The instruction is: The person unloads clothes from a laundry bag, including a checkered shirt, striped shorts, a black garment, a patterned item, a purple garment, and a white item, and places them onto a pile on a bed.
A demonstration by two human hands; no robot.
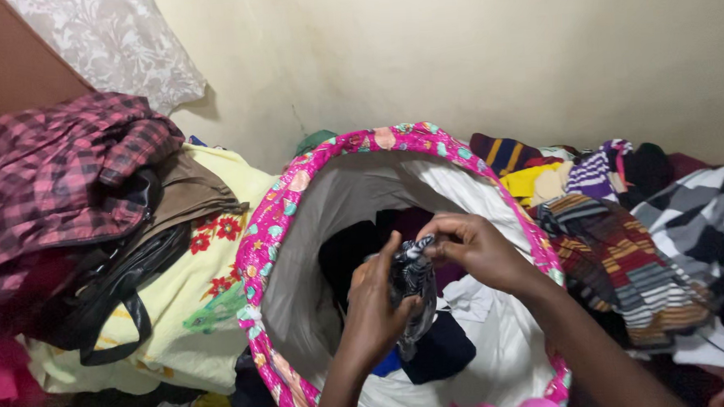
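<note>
Both hands are over the mouth of a round laundry hamper (259, 240) with a pink patterned rim and a pale lining. My left hand (373, 309) clasps the body of a small black-and-white patterned cloth (413, 284). My right hand (471, 247) pinches the top end of the same cloth. Inside the hamper lie dark garments (438, 351) and a white one (472, 296).
To the left, a red plaid shirt (60, 176) and a black bag (113, 292) lie on a yellow floral sheet (211, 283). Striped and checked clothes (625, 257) are piled at right. A cream wall (453, 53) stands close behind.
</note>
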